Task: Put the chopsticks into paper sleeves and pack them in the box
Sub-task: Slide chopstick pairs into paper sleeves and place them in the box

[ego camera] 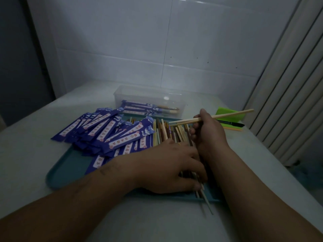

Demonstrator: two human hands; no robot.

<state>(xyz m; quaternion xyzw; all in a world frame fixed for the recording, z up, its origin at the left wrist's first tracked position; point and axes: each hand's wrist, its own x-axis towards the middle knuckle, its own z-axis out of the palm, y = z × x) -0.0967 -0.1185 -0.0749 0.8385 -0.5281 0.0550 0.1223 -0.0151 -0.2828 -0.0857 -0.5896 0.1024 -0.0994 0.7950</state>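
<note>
Bench: pale bench (35, 137) below a white tiled wall, dimly lit, carrying a teal tray (66, 172).
Box: clear box (122, 92) behind the tray holds only a few sleeved pairs (139, 106).
Left to do: a heap of purple paper sleeves (104, 130) and many loose chopsticks (166, 131) lie on the tray, so most of the work seems ahead.
Right hand (208, 135): grip clamped on a pale pair (227, 115), not yet sleeved.
Left hand (167, 165): lies over the loose chopsticks; whether its grip pinches any, I cannot tell.
</note>
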